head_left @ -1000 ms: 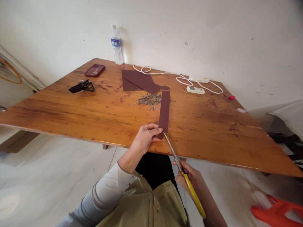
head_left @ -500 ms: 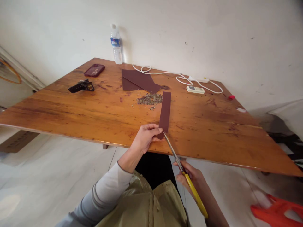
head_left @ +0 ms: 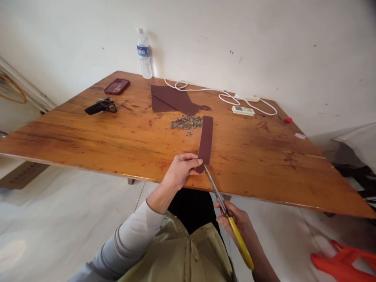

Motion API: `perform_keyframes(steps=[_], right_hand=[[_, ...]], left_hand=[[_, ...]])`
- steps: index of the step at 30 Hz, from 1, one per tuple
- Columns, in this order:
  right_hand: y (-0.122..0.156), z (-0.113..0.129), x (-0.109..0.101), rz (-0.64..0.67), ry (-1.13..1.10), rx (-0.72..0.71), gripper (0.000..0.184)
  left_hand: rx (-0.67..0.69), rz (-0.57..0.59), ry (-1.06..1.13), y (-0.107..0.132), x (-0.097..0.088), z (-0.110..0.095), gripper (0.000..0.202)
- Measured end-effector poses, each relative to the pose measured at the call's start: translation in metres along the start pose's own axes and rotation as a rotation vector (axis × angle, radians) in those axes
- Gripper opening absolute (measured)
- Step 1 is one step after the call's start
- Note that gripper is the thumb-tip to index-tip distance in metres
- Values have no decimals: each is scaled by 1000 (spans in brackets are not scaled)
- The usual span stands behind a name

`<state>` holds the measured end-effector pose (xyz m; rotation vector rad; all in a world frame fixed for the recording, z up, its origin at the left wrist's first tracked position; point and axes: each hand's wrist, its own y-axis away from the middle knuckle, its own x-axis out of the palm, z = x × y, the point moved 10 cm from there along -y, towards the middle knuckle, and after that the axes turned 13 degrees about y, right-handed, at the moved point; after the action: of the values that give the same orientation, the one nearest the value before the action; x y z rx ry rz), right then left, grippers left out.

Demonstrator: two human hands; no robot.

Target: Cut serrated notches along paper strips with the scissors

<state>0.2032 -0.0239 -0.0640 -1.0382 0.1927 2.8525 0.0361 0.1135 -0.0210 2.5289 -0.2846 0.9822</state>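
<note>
My left hand [head_left: 185, 168] pinches the near end of a dark maroon strip of sandpaper or card [head_left: 206, 137] between thumb and fingers, just over the table's front edge. The strip stretches away from me across the wood. Yellow-handled scissors [head_left: 239, 239] are gripped in my right hand [head_left: 235, 217], lower and to the right. Their blade tips meet the strip's right edge close to my left thumb. Whether the blades are fully together is hard to see. Beyond the strip's left side lies a pile of small greyish cut bits [head_left: 187, 122].
On the wooden table [head_left: 117, 141] behind the pile lie maroon sheets [head_left: 173, 100]. Further back stand or lie a water bottle [head_left: 143, 55], a phone [head_left: 117, 86], keys [head_left: 101, 106], a white cable [head_left: 202, 90] and a remote control [head_left: 243, 111]. A red plastic stool [head_left: 343, 262] is at lower right.
The strip has shifted very slightly to the right at its far end and bows a little more. The scissors' handle has swung slightly left; both hands keep their hold.
</note>
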Motion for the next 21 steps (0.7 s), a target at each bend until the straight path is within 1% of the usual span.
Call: perform_keyframes(steps=[5, 8, 10, 12, 14, 16, 19, 21], right_hand=[[2, 4, 0, -28, 59, -16, 24], [2, 2, 1, -13, 46, 10, 25], [2, -1, 4, 29, -15, 35, 29], [3, 2, 12, 118, -130, 26, 38], [7, 14, 20, 224, -247, -24, 52], [11, 27, 21, 252, -290, -56, 61], [13, 32, 12, 126, -221, -12, 54], [13, 30, 15, 103, -234, -6, 52]], left_hand=[[-9, -3, 1, -1, 0, 0, 22], [-14, -9, 12, -1, -1, 0, 18], [-9, -17, 15, -1, -1, 0, 16], [6, -27, 14, 0, -1, 0, 14], [23, -44, 15, 0, -2, -1, 13], [37, -59, 22, 0, -3, -2, 13], [50, -60, 30, 1, -2, -3, 13], [55, -56, 30, 1, -2, -3, 14]])
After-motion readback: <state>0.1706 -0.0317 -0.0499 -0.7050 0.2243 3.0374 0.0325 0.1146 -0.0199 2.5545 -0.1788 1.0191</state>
